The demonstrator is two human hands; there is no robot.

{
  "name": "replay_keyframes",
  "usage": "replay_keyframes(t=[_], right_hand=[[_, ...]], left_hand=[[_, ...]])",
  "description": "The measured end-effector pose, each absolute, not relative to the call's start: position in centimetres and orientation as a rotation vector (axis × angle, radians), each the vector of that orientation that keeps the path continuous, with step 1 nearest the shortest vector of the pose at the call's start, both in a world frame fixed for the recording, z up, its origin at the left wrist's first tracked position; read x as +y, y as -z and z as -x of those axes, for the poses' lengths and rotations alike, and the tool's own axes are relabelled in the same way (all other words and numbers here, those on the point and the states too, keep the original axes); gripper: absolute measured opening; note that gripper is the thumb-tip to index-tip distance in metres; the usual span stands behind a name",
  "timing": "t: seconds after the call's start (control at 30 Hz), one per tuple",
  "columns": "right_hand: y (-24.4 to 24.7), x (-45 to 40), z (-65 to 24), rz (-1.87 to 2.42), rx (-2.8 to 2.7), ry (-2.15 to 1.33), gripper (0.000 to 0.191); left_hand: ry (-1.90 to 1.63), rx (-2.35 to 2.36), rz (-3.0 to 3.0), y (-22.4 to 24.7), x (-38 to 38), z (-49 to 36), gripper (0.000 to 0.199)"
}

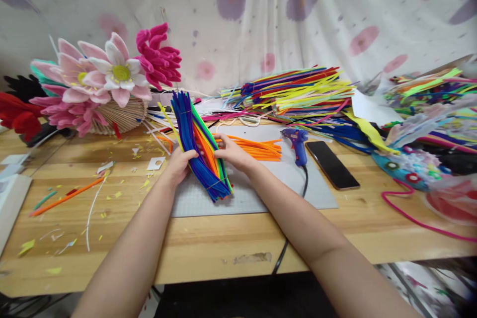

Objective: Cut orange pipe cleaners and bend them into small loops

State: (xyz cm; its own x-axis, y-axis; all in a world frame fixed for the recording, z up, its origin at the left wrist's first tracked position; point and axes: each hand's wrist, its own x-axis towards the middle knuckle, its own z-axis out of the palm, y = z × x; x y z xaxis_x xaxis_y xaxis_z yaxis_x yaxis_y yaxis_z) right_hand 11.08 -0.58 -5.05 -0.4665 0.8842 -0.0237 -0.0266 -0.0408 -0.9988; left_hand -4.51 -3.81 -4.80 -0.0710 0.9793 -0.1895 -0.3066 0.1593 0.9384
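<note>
Evidently, in the head view, one multicoloured pipe-cleaner bundle [187, 126] was grasped between the left hand [181, 165] and the right hand [231, 152], tilted over one grey mat [246, 198]; stems could be spilled if its parted middle were spread too far; one glue gun [297, 145] and one phone [333, 165] were counted rightward

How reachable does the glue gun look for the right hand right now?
Probably yes, if the right hand releases the colorful bundle: the glue gun lies uncovered, with only low orange stems between.
</note>
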Motion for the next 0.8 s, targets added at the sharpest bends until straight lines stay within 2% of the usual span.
replay_keyframes(t=[0.13,0.43,0.6,0.8], right_hand=[[4.6,-0.7,-11.3,0.913,-1.405,-1.729,0.043],[4.3,-1.5,-10.5,0.888,-1.437,-1.720,0.042],[4.4,-1.2,-10.5,0.855,-1.487,-1.669,0.041],[4.0,-1.2,-10.7,0.748,-1.395,-1.775,0.036]], left_hand=[[-1.265,1.117,-0.749,4.4,-3.9,4.7,0.033],[-1.240,1.078,-0.635,4.3,-3.9,4.8,0.030],[-1.222,1.072,-0.760,4.4,-4.1,4.4,0.037],[-1.223,1.133,-0.659,4.6,-3.7,4.8,0.023]])
